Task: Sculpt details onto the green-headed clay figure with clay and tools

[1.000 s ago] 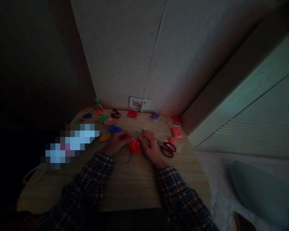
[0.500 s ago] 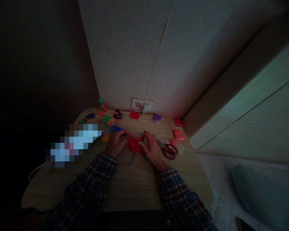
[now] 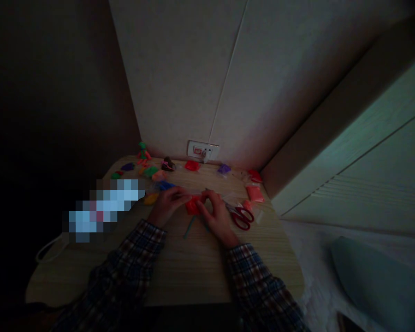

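Between my hands is a small clear bag of red modelling clay, tilted up above the table. My left hand is closed in a pinch at the upper left edge of the bag. Thumb and fingers of my right hand pinch its upper right side, the thumb lying over the red. A thin blue-green stick shows on the table below the bag. Red-handled scissors lie just right of my right hand, their blades partly hidden behind it. Dim light blurs the fingertips.
Bags of coloured clay lie around the wooden table, among them purple and coral. A green and orange clay figure stands at the back left. A blurred-out bright device lies left. A wall socket is behind.
The left fingers have moved slightly right along the bag's top edge. The right thumb has come a little further over the red clay. The whole view has shifted slightly.
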